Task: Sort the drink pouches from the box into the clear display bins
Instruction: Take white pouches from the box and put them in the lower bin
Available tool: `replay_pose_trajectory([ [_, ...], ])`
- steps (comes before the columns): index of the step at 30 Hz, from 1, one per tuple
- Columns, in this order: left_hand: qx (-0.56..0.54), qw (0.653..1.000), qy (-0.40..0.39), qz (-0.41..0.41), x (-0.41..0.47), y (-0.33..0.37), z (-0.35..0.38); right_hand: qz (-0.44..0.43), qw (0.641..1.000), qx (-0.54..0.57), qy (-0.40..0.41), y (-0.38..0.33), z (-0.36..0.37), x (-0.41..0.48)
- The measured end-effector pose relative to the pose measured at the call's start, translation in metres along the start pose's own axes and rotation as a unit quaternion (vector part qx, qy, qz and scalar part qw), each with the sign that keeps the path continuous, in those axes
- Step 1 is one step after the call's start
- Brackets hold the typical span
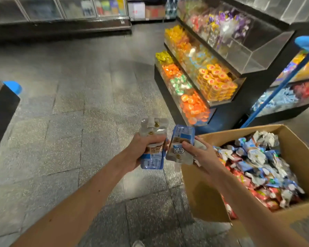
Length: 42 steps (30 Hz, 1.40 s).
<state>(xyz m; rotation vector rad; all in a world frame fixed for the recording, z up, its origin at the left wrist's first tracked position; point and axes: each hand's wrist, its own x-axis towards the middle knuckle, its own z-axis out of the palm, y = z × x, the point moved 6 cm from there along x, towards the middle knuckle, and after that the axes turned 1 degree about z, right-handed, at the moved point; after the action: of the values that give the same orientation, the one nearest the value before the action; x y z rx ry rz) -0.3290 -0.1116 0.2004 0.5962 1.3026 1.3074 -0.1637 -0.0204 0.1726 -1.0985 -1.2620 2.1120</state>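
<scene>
Just left of the cardboard box (205, 193), both hands hold drink pouches above the floor (70, 122). The left hand (143, 152) has its fingers (156, 139) clamped round a bundle of pouches (152, 159). Clear spouted tops stick up past the fist and blue bottoms hang below it. The right hand (203, 155), at the box's near-left corner, pinches a blue pouch (181, 139) between thumb and fingers, with what looks like a second pale one tucked behind. The two loads nearly touch. The loose pouches (257, 163) lie heaped in the box, blue, white and red mixed. The clear display bins (203, 82) stand beyond the box, well apart from the hands. The risk, as I judge it, sits in the left grip. Slick pouches stacked in one fist can slide on each other, and pressing one more in could squeeze an outer one loose onto the floor. Gripping harder might strain a spout or seam. With red among the blue, a hasty grab could also send the wrong kind to a bin.
</scene>
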Motion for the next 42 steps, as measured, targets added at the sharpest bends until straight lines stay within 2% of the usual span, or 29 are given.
replay_pose_trajectory([
  [5,-0.001,1.000,-0.004,0.031,0.003,0.058,-0.023,-0.079,0.997,-0.003,-0.005,-0.052,0.050,0.016],
  [9,0.012,0.999,-0.009,0.052,0.031,0.088,-0.035,-0.123,0.992,0.003,0.030,-0.081,0.064,0.043],
  [17,0.027,0.998,-0.007,0.058,0.151,0.146,-0.069,-0.173,0.981,0.018,0.087,-0.126,0.079,0.166],
  [23,0.063,0.996,-0.022,0.055,0.265,0.208,-0.072,-0.156,0.980,0.032,0.122,-0.189,0.069,0.251],
  [29,0.079,0.994,-0.057,0.058,0.366,0.259,-0.063,-0.134,0.987,0.070,0.062,-0.246,0.057,0.324],
  [32,0.079,0.991,-0.091,0.066,0.416,0.275,-0.045,-0.143,0.979,0.091,0.116,-0.266,0.030,0.359],
  [35,0.087,0.985,-0.144,0.039,0.476,0.278,-0.021,-0.158,0.968,0.094,0.170,-0.284,0.001,0.397],
  [39,0.114,0.968,-0.223,0.005,0.553,0.281,0.009,-0.169,0.943,0.152,0.243,-0.301,-0.037,0.448],
  [42,0.133,0.957,-0.255,-0.026,0.615,0.280,0.036,-0.168,0.912,0.199,0.317,-0.314,-0.069,0.481],
])
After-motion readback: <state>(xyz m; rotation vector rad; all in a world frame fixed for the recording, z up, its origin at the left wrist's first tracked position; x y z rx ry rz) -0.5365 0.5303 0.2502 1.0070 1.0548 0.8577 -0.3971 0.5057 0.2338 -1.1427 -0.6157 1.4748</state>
